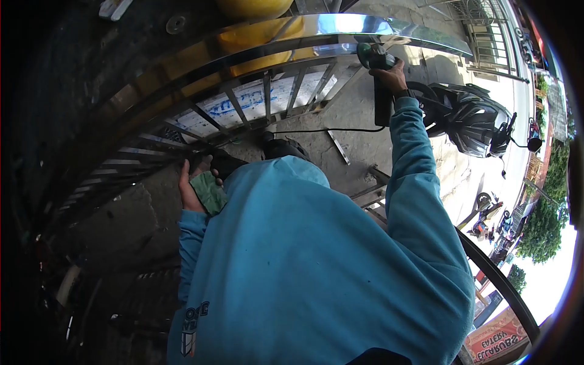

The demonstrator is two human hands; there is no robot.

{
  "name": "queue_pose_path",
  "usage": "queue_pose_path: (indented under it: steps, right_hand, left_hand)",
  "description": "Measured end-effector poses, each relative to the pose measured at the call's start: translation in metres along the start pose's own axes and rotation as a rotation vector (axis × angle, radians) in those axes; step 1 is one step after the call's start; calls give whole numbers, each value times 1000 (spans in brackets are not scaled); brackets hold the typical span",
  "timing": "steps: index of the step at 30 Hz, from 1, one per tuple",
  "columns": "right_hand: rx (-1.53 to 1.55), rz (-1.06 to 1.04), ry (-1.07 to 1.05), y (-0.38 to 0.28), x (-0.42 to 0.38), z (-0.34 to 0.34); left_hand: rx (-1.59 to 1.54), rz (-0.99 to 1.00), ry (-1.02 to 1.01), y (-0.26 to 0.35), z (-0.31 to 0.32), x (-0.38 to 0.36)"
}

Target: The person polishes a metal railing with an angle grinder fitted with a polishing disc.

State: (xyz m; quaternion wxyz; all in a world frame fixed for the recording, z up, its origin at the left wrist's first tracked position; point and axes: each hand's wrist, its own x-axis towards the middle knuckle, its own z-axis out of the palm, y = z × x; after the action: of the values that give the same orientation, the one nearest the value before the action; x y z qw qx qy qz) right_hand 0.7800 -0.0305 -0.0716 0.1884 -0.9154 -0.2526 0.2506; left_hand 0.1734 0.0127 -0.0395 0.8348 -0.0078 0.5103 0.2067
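My right hand (391,77) is closed round the head of an angle grinder (382,100), whose green disc (365,55) is right at the edge of a long shiny metal rail (340,25). From the grinder's rear end a black cord (328,130) runs left over the ground. Lower on the left, my left hand (190,182) has its fingers curled about a green cloth (210,193), close to my blue shirt. Flat bars (267,94) join the polished rail to a second, darker one, forming a curved railing.
A black motorcycle (474,115) stands to the right, beyond my right forearm. On the concrete lies a short metal bar (338,147). Behind the railing are a white board (249,100) with blue writing and a yellow rounded object (255,7). An eatery sign (497,340) is at lower right.
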Motion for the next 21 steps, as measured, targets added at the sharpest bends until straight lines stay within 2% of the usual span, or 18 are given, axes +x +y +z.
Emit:
queue_pose_path:
  steps: [7, 9, 11, 14, 15, 17, 19, 21]
  right_hand:
    - [103, 51, 81, 27, -8, 17]
    - [190, 175, 63, 44, -16, 24]
    - [240, 154, 119, 68, -30, 43]
    - [616, 189, 147, 86, -56, 65]
    - [749, 233, 139, 67, -79, 64]
    - [943, 346, 111, 35, -115, 64]
    - [1200, 318, 47, 26, -135, 76]
    - [1380, 262, 47, 6, -158, 87]
  left_hand:
    - [-88, 1, -39, -6, -14, 2]
    - [-123, 1, -42, -7, -9, 1]
    - [-213, -25, 26, -6, 7, -2]
    - [-70, -1, 1, -3, 21, 8]
    - [-46, -9, -5, -2, 26, 14]
    - [450, 202, -52, -5, 40, 28]
    - [622, 236, -106, -13, 71, 34]
    - [1146, 573, -301, -22, 95, 43]
